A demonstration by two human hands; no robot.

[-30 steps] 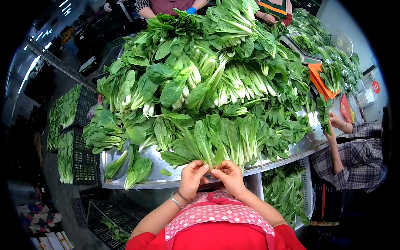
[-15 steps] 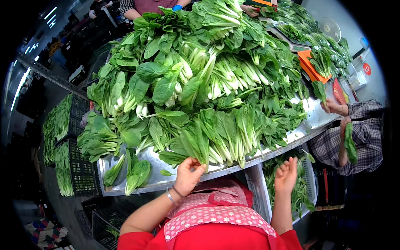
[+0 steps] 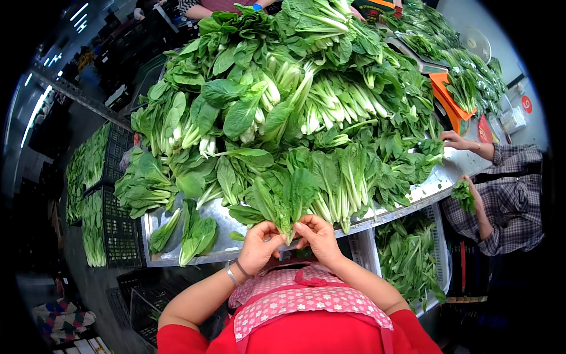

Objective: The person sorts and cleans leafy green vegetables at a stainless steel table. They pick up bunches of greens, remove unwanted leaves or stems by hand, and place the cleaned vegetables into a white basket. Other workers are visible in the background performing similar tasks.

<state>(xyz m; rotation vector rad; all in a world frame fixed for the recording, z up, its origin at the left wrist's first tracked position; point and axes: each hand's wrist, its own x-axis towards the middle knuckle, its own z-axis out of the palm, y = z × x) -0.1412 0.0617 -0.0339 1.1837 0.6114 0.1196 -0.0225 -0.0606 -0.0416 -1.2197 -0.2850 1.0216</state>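
Both my hands meet at the near edge of the metal table (image 3: 227, 249), closed round the base of one leafy green (image 3: 284, 203). My left hand (image 3: 261, 246) pinches its stem from the left, and my right hand (image 3: 319, 238) grips it from the right. The leaves fan out away from me over the pile. Just beyond lies a row of leafy greens with pale stems (image 3: 345, 186). To the left of my hands, two loose plants, a bushy one (image 3: 198, 235) and a slim one (image 3: 165, 232), rest on bare metal.
A tall heap of greens (image 3: 265, 112) covers most of the table. Under its right edge stands a white crate of leaves (image 3: 439, 248). Black crates (image 3: 121, 224) of greens are at left. At right, a co-worker in a checked shirt (image 3: 510, 203) holds greens near orange sheets (image 3: 448, 100).
My right hand has come from above the white crate to join my left at the plant's base. The leaves have spread apart. The co-worker's hand has reached to the pile.
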